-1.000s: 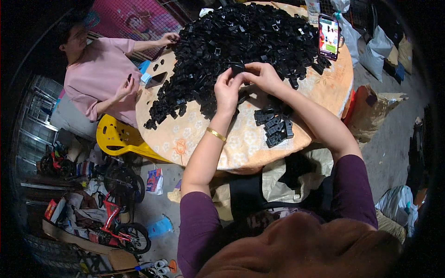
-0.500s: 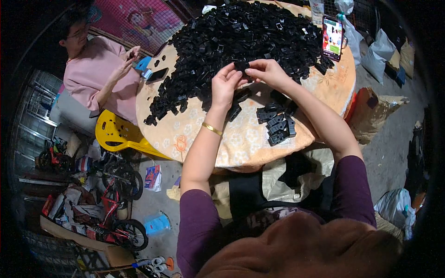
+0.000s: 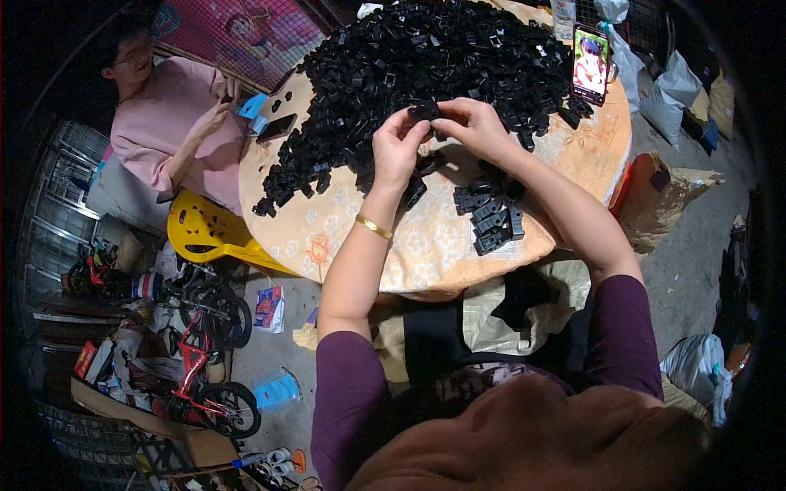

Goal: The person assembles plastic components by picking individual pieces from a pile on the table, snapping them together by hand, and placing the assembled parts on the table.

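Observation:
A small black plastic part [image 3: 423,111] is pinched between my two hands above the table, in front of the large heap. My left hand [image 3: 399,146] grips it from the left with thumb and fingers. From the right, my right hand [image 3: 473,124] holds its other side, thumb toward the left thumb. Behind both hands spreads a big pile of similar black plastic parts [image 3: 442,57]. Below my right forearm lies a small group of larger black pieces [image 3: 494,214], set close together near the table's front edge. More dark pieces [image 3: 416,190] lie beside my left wrist.
The round table has a flowered orange cloth [image 3: 360,266]. A lit phone [image 3: 589,67] stands at its right; a dark phone [image 3: 277,128] lies at its left. A person in pink [image 3: 176,123] sits left by a yellow chair [image 3: 205,229]. Sacks [image 3: 659,200] and bicycles [image 3: 196,368] surround the table.
My hands stay nearly in place, with the part turned slightly and the fingers shifted on it. The other person's hands have drawn together. The phone screen's picture has changed.

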Demonstrator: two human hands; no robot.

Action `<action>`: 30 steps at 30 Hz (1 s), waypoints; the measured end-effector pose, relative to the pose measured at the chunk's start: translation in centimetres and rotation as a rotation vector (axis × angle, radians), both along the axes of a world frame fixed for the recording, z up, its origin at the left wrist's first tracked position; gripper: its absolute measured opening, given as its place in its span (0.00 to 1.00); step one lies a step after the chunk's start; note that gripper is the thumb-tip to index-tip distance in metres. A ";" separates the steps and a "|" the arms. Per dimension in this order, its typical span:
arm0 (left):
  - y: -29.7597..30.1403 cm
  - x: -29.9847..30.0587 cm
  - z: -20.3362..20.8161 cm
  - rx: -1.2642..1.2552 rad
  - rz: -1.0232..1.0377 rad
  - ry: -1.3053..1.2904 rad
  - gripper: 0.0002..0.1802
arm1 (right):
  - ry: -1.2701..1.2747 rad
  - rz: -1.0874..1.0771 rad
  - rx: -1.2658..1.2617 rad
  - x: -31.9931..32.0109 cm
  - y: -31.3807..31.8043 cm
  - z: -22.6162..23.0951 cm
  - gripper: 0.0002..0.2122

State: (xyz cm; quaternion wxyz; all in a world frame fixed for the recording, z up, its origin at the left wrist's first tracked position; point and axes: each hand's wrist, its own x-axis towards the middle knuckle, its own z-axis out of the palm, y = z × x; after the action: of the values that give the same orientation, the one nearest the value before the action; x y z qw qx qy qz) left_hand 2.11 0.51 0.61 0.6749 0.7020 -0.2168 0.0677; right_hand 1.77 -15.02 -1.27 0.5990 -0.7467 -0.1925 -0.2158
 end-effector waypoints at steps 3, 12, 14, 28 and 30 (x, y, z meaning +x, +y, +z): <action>-0.2 -0.1 0.0 0.014 0.019 -0.068 0.13 | -0.096 -0.054 -0.106 0.0 -0.4 0.0 0.14; -1.2 -0.9 -0.3 -0.253 -0.047 0.129 0.19 | -0.294 -0.207 -0.268 -1.4 0.2 0.7 0.12; -1.1 -0.8 -0.4 -0.296 -0.080 0.160 0.19 | -0.315 -0.253 -0.307 -1.9 0.7 0.8 0.11; -1.9 -4.3 0.9 0.736 -0.244 -0.293 0.26 | 0.092 -0.415 -0.475 2.2 -8.8 1.4 0.20; -1.9 -4.5 0.4 0.776 -0.366 -0.326 0.25 | 0.172 -0.393 -0.685 2.7 -9.0 0.5 0.21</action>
State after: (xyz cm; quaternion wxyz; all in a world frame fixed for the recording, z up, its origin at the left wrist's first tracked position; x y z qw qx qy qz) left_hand -2.36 -1.41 1.06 0.3201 0.8331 -0.4501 -0.0294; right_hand 4.42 -24.00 -0.80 0.2766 -0.9411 -0.0559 -0.1862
